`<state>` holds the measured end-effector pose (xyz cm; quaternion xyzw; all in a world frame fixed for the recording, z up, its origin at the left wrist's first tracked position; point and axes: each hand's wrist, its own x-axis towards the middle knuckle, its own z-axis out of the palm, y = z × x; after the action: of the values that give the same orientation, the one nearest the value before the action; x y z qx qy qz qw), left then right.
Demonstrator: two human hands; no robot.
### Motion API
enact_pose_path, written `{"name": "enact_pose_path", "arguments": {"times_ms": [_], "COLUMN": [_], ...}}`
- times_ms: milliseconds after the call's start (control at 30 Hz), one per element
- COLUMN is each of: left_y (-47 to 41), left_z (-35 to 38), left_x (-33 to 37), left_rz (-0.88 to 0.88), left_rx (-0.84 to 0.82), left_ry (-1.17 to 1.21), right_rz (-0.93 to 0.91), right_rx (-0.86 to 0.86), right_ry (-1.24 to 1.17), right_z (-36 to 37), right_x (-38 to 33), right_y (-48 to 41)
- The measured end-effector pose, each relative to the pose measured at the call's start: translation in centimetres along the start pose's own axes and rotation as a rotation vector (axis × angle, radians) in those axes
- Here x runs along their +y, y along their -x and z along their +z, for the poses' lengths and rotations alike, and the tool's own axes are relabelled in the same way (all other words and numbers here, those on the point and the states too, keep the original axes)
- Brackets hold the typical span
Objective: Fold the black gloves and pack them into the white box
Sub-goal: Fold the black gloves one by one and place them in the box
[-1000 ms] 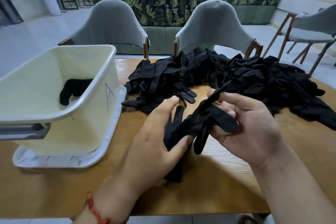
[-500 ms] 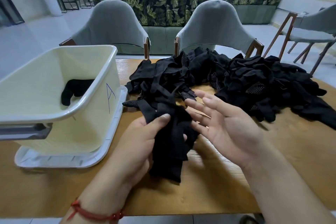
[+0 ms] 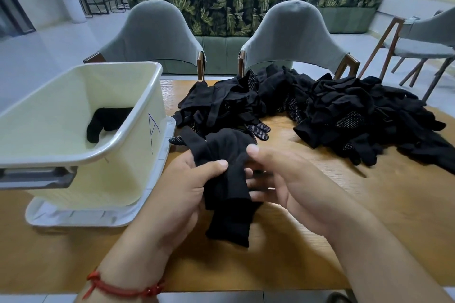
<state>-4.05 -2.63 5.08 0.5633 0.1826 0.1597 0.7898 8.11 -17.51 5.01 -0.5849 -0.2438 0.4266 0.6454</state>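
My left hand [image 3: 182, 189] grips a bunched pair of black gloves [image 3: 229, 189] above the wooden table [image 3: 369, 229], thumb across the front of the fabric. My right hand [image 3: 290, 182] is at the bundle's right side, its thumb touching the top of the fabric and its fingers reaching in behind it. The gloves' cuffs hang down toward the table. The white box [image 3: 81, 135], marked with a blue letter A, stands at the left and holds one folded black glove bundle [image 3: 105, 120]. A large pile of loose black gloves [image 3: 320, 110] lies across the back of the table.
The box stands on its white lid [image 3: 98, 216]. Two grey chairs [image 3: 157, 37] stand behind the table, a third at the far right [image 3: 418, 39]. A leaf-patterned sofa [image 3: 246, 7] is further back, with a person seated behind it.
The gloves passed from my right hand into my left hand, which now bunches them together. My right hand opened, then came back against the bundle's right side.
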Motion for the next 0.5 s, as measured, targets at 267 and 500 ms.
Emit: {"name": "enact_pose_path", "arguments": {"times_ms": [267,500], "left_y": [0.9,-0.1], "left_z": [0.0,-0.8], "left_x": [-0.1,-0.5], "left_rz": [-0.131,-0.061], "left_rx": [-0.271,-0.04], "left_ry": [-0.006,-0.228], "right_rz": [0.052,-0.002], "right_rx": [-0.022,0.103], "right_ry": [-0.232,-0.436], "right_z": [0.9,0.2], "right_x": [0.5,0.7], "right_y": [-0.6,-3.3]}}
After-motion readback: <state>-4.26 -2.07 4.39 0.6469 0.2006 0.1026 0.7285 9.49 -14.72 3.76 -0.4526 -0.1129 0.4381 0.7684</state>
